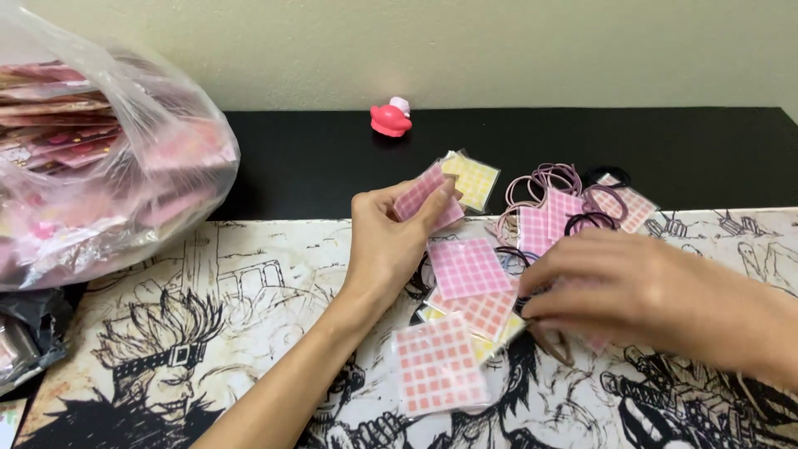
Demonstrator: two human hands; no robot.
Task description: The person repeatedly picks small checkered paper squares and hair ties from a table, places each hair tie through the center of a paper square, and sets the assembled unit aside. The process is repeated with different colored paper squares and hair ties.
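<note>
Hard to tell what lies under the right hand point(619, 295): fingers point(553, 306) curled flat over the heap of small packets point(470, 287), knuckles up, whether pinching anything cannot be told; forearm cut off by the right border. Partly hidden beneath it, a pink checked packet and some hair ties. Bulging clear plastic bag point(108, 158) at the left, cropped by the border, contents blurred through the film, pink and pale wrappers only. Dark crumpled wrapper point(29, 328) below it, barely readable. Left hand point(386, 245) raised from the desk mat point(249, 333), wrist bent up, thumb and fingertips point(447, 193) closed narrowly on one pink checked sticker packet point(424, 195), held upright just above the heap, near the mat's far edge. Just behind it, a yellow checked packet point(472, 179) resting on the black desk point(316, 158). More checked packets in pink and peach overlapping toward the mat's middle, the nearest one point(439, 366) lying flat, closest to the mat's near edge. Loops of pink, mauve and black hair ties point(557, 187) tangled at the far right of the heap, across the mat's far edge. Small pink toy figure point(391, 119) alone by the desk's back edge, against a plain pale wall point(499, 50). Mat printed with black-and-white comic drawings.
</note>
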